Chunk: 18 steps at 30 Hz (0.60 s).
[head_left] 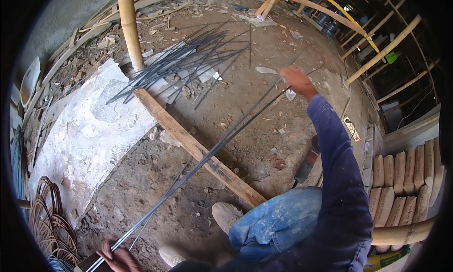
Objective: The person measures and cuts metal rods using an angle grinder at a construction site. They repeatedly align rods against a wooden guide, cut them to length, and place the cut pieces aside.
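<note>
Several long, thin steel rods (222, 142) run slantwise from the lower left to the upper right, lying across a wooden plank (188, 139) on the ground. At the lower left my left hand (119, 259) is closed around their near ends. My right hand (298, 81), arm stretched forward, is at the far ends of the rods; its fingers are blurred, so its grip does not show clearly. A heap of dark steel rods (198, 55) lies beyond the plank. Beside my right knee is what looks like an angle grinder (309, 161), partly hidden by my leg and sleeve.
A pale slab (80, 140) covers ground on the left, with brown coils (53, 220) near its lower edge. A bamboo post (128, 31) stands by the rod heap. On the right are a power strip (351, 129), stacked brown sacks (396, 210) and bamboo poles (384, 50).
</note>
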Each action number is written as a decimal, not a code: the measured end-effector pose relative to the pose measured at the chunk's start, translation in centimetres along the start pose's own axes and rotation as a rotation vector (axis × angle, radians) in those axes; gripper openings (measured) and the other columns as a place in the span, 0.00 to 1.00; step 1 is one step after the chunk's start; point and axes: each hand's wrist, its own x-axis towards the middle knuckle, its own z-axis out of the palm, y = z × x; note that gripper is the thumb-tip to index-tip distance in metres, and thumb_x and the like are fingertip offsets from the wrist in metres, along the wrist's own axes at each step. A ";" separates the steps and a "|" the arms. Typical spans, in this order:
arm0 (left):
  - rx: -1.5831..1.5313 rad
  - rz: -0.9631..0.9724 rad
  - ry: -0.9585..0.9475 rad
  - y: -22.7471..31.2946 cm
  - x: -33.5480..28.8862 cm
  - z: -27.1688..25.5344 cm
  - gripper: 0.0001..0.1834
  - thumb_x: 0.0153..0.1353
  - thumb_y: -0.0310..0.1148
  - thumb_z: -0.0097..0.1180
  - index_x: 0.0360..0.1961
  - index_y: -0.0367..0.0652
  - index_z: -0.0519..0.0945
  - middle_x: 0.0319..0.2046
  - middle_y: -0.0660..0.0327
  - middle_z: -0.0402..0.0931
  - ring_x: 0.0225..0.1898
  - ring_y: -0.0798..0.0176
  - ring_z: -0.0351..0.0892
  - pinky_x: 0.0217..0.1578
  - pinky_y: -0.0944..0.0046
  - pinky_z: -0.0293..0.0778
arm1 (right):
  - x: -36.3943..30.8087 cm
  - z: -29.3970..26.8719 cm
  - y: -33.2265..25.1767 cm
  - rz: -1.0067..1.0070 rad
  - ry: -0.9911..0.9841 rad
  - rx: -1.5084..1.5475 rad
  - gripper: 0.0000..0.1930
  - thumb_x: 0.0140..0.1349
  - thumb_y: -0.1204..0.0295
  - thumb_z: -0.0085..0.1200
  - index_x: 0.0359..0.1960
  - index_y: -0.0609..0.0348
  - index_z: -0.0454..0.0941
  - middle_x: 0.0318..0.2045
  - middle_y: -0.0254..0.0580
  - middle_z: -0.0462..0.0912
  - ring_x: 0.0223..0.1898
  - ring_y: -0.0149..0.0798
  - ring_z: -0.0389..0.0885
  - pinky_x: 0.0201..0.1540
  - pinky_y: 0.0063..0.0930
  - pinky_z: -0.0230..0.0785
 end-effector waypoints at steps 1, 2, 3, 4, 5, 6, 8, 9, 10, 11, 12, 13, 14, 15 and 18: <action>-0.040 -0.058 -0.107 -2.2 0.0 1.4 0.23 0.87 0.39 0.44 0.29 0.46 0.61 0.36 0.54 0.75 0.73 0.43 0.73 0.84 0.33 0.50 | -0.2 0.4 1.5 0.111 -0.050 -0.083 0.23 0.77 0.70 0.48 0.72 0.48 0.74 0.72 0.49 0.75 0.76 0.52 0.70 0.74 0.58 0.66; 0.009 -0.093 0.003 -4.7 -0.3 2.5 0.23 0.86 0.43 0.44 0.31 0.44 0.64 0.47 0.48 0.77 0.74 0.42 0.72 0.83 0.32 0.51 | 0.0 0.6 2.6 0.147 -0.014 -0.154 0.25 0.73 0.72 0.53 0.72 0.47 0.74 0.72 0.50 0.75 0.75 0.53 0.72 0.74 0.58 0.66; 0.058 -0.126 0.111 -6.8 -0.7 3.7 0.24 0.86 0.46 0.44 0.32 0.41 0.68 0.58 0.43 0.80 0.75 0.41 0.71 0.82 0.30 0.53 | 0.4 0.5 3.3 0.226 -0.052 -0.227 0.28 0.69 0.74 0.57 0.72 0.46 0.74 0.72 0.51 0.76 0.73 0.54 0.73 0.74 0.59 0.66; 0.171 -0.258 0.028 -9.2 -0.3 4.3 0.18 0.83 0.50 0.50 0.48 0.44 0.75 0.71 0.46 0.68 0.79 0.41 0.61 0.82 0.30 0.53 | 1.0 0.2 3.3 0.342 -0.167 -0.277 0.31 0.65 0.76 0.61 0.71 0.46 0.75 0.71 0.52 0.76 0.72 0.55 0.74 0.75 0.59 0.66; 0.301 -0.389 -0.104 -11.8 0.2 4.5 0.25 0.79 0.54 0.57 0.63 0.46 0.83 0.84 0.50 0.56 0.84 0.40 0.51 0.81 0.30 0.53 | 2.0 -0.4 2.4 0.246 -0.239 -0.254 0.29 0.67 0.74 0.60 0.71 0.47 0.76 0.69 0.52 0.78 0.70 0.55 0.77 0.71 0.56 0.70; 0.336 -0.429 -0.041 -13.8 0.2 4.6 0.22 0.80 0.55 0.55 0.56 0.49 0.85 0.82 0.50 0.60 0.83 0.39 0.55 0.79 0.28 0.55 | 3.8 -1.3 0.5 0.183 -0.386 -0.214 0.27 0.68 0.72 0.59 0.70 0.48 0.77 0.66 0.53 0.81 0.68 0.54 0.79 0.68 0.52 0.73; 0.442 -0.472 -0.095 -17.5 0.6 3.9 0.21 0.82 0.56 0.50 0.58 0.55 0.85 0.78 0.51 0.68 0.79 0.39 0.65 0.76 0.30 0.61 | 6.8 -3.6 -5.7 0.085 -0.550 -0.018 0.30 0.66 0.66 0.64 0.71 0.52 0.77 0.59 0.55 0.86 0.61 0.56 0.84 0.65 0.48 0.76; 0.394 -0.463 -0.061 -18.3 1.0 3.6 0.22 0.83 0.55 0.49 0.64 0.54 0.79 0.78 0.50 0.67 0.78 0.41 0.66 0.76 0.32 0.63 | 6.4 -4.8 -10.5 -0.099 -0.084 0.440 0.36 0.65 0.59 0.69 0.73 0.56 0.74 0.61 0.55 0.85 0.63 0.57 0.83 0.67 0.50 0.75; 0.365 -0.464 -0.068 -19.2 1.3 3.1 0.25 0.83 0.54 0.49 0.71 0.53 0.73 0.78 0.50 0.66 0.78 0.43 0.66 0.76 0.34 0.66 | 6.8 -6.2 -15.7 -0.158 -0.041 0.756 0.39 0.66 0.54 0.70 0.75 0.56 0.72 0.65 0.55 0.82 0.67 0.57 0.80 0.70 0.50 0.73; 0.284 -0.457 -0.031 -19.8 1.6 2.7 0.30 0.83 0.54 0.48 0.78 0.53 0.68 0.78 0.50 0.65 0.77 0.44 0.67 0.76 0.36 0.68 | 6.0 -7.7 -21.1 -0.174 -0.127 0.893 0.44 0.64 0.48 0.72 0.75 0.59 0.71 0.70 0.60 0.77 0.71 0.59 0.76 0.73 0.52 0.69; 0.381 -0.458 -0.032 -20.4 2.1 2.3 0.30 0.84 0.55 0.46 0.78 0.54 0.67 0.78 0.54 0.65 0.78 0.46 0.64 0.77 0.37 0.64 | 5.2 -9.5 -25.4 -0.449 -0.050 0.969 0.52 0.59 0.42 0.74 0.77 0.63 0.68 0.73 0.65 0.72 0.75 0.62 0.70 0.76 0.57 0.64; 0.425 -0.475 -0.019 -20.7 2.1 2.1 0.28 0.83 0.56 0.47 0.74 0.54 0.71 0.76 0.54 0.69 0.78 0.46 0.66 0.78 0.37 0.62 | 4.6 -11.1 -30.3 -0.621 -0.144 1.046 0.60 0.54 0.38 0.75 0.80 0.64 0.62 0.75 0.69 0.68 0.77 0.63 0.67 0.79 0.60 0.58; 0.430 -0.471 0.003 -21.0 2.3 1.9 0.26 0.83 0.57 0.47 0.71 0.54 0.75 0.74 0.54 0.72 0.77 0.46 0.67 0.79 0.37 0.59 | 3.0 -12.8 -33.6 -0.743 -0.131 0.993 0.62 0.54 0.38 0.75 0.82 0.61 0.58 0.74 0.70 0.68 0.77 0.60 0.66 0.81 0.61 0.54; 0.461 -0.483 0.022 -21.4 2.3 1.8 0.25 0.82 0.58 0.48 0.67 0.54 0.79 0.72 0.55 0.76 0.77 0.45 0.69 0.80 0.37 0.56 | 1.3 -14.1 -36.6 -0.820 -0.089 0.965 0.60 0.53 0.40 0.77 0.80 0.61 0.60 0.70 0.69 0.72 0.74 0.61 0.69 0.78 0.61 0.59; 0.552 -0.473 -0.139 -21.6 1.8 1.8 0.27 0.83 0.58 0.44 0.61 0.50 0.82 0.74 0.52 0.73 0.80 0.46 0.62 0.79 0.35 0.51 | -0.8 -15.1 -41.7 -0.934 -0.152 1.099 0.51 0.53 0.48 0.78 0.73 0.62 0.67 0.59 0.66 0.80 0.66 0.62 0.78 0.67 0.61 0.69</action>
